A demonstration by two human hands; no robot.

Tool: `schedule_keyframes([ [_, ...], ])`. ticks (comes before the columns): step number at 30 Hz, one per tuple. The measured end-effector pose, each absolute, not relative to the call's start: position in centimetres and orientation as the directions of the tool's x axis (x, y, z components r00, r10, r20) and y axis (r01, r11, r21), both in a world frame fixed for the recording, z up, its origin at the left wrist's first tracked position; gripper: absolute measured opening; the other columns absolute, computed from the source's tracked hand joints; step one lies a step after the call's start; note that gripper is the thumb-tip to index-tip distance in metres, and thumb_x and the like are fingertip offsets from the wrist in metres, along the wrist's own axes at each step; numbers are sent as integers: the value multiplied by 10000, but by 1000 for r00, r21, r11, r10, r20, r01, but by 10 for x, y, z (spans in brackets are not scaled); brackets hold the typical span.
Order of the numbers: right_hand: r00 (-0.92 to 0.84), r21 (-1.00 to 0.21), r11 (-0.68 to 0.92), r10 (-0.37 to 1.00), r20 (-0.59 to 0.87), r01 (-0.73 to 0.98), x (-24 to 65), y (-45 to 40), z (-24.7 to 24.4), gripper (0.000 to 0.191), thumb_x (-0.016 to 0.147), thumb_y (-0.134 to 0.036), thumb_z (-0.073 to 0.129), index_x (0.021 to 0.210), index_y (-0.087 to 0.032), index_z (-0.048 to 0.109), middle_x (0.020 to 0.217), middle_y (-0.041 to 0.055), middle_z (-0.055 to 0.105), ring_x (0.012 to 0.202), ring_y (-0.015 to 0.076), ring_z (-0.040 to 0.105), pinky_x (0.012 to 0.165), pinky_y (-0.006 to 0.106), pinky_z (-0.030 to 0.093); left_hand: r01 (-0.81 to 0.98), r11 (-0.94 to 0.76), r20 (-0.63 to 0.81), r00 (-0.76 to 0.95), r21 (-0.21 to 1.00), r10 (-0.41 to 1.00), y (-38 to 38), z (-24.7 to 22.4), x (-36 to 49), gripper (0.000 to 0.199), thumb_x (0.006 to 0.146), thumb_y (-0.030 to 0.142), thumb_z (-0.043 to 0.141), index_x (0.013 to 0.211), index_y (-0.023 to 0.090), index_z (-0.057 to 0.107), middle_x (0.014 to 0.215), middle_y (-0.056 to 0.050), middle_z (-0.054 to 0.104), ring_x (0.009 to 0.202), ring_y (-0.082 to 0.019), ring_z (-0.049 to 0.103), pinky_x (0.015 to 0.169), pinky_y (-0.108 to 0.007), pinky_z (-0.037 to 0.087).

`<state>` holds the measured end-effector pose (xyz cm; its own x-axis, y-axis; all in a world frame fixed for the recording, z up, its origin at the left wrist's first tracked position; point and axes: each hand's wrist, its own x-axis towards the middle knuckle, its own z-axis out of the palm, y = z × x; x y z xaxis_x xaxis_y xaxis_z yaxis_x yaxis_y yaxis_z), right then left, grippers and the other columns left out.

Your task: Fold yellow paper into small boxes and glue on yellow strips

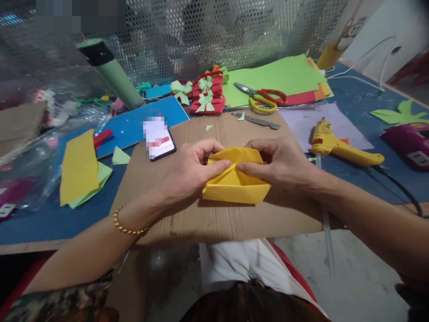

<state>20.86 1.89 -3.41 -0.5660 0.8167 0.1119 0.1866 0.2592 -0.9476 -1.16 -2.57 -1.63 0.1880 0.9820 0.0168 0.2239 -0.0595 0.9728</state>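
Observation:
A folded yellow paper box (231, 193) is held between both hands, just above the brown cardboard sheet (187, 219) on the table. My left hand (197, 165) grips its left side, with the thumb pressed inside near the middle fold. My right hand (275, 161) grips the right side the same way, and the two thumb tips almost meet. The box's front wall stands up toward me, its inner folds partly spread. Fingers of both hands are partly hidden behind the paper.
A phone (164, 147) lies left, a utility knife (258, 120) and scissors (261, 96) behind. On the right rests a yellow glue gun (345, 147) with its cord. Red folded boxes with bows (208, 96), green paper sheets (271, 78) and a tumbler (110, 71) stand farther back.

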Motion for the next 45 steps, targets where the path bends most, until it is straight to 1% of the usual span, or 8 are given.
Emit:
schedule_keyframes([
  [12, -566, -888, 391, 800, 198, 242, 209, 19, -30, 271, 870, -355, 746, 694, -222, 587, 636, -28, 494, 616, 119, 451, 519, 281, 313, 153, 56, -85, 191, 987, 978, -27, -12, -8, 181, 820, 319, 827, 890, 162, 769, 852, -28, 767, 714, -141, 684, 587, -219, 506],
  [21, -568, -853, 424, 799, 196, 303, 210, 17, -30, 245, 915, -348, 713, 738, -218, 606, 656, -25, 504, 620, 124, 444, 544, 293, 307, 141, 27, -53, 179, 990, 982, -26, -19, -11, 156, 835, 294, 826, 912, 169, 774, 843, -26, 781, 721, -144, 708, 593, -219, 518],
  [28, -576, -879, 421, 784, 230, 223, 209, 13, -28, 452, 976, -581, 722, 738, -203, 655, 705, 0, 590, 648, 123, 469, 552, 289, 339, 121, 46, -65, 154, 992, 986, -28, -19, -10, 136, 845, 283, 812, 879, 172, 741, 819, -14, 760, 682, -127, 688, 573, -211, 498],
  [33, -567, -852, 463, 780, 263, 242, 209, 12, -25, 367, 989, -481, 702, 740, -211, 695, 681, 0, 603, 649, 135, 511, 564, 290, 366, 92, 90, -107, 196, 992, 975, -29, -14, -8, 164, 829, 266, 821, 950, 168, 768, 894, -36, 794, 739, -147, 725, 623, -225, 543],
  [37, -556, -845, 469, 787, 266, 259, 211, 12, -24, 334, 985, -453, 690, 741, -226, 709, 693, 14, 639, 649, 152, 536, 567, 305, 385, 88, 109, -125, 202, 990, 971, -27, -11, -11, 280, 840, 304, 832, 1080, 180, 761, 982, -56, 818, 766, -158, 747, 643, -231, 563],
  [41, -517, -829, 465, 814, 264, 309, 214, 12, -24, 358, 989, -513, 709, 764, -234, 723, 694, 22, 634, 639, 161, 530, 540, 309, 365, 56, 109, -119, 221, 992, 968, -24, -12, -18, 495, 870, 610, 844, 1106, 183, 757, 1023, -82, 814, 873, -197, 775, 709, -248, 600],
  [43, -492, -822, 469, 825, 277, 324, 215, 13, -24, 359, 995, -501, 708, 759, -231, 710, 684, 15, 616, 629, 155, 518, 539, 307, 358, -15, 124, -114, 297, 992, 948, -22, -11, -23, 714, 809, 772, 835, 1221, 195, 753, 1109, -112, 811, 993, -250, 796, 792, -289, 638],
  [45, -475, -811, 478, 830, 292, 336, 216, 14, -24, 368, 997, -475, 706, 728, -226, 678, 674, 10, 596, 624, 149, 505, 547, 308, 357, -61, 125, -92, 391, 990, 916, -21, -10, -26, 933, 658, 790, 935, 1370, 229, 715, 1216, -130, 797, 1124, -307, 792, 884, -332, 659],
])
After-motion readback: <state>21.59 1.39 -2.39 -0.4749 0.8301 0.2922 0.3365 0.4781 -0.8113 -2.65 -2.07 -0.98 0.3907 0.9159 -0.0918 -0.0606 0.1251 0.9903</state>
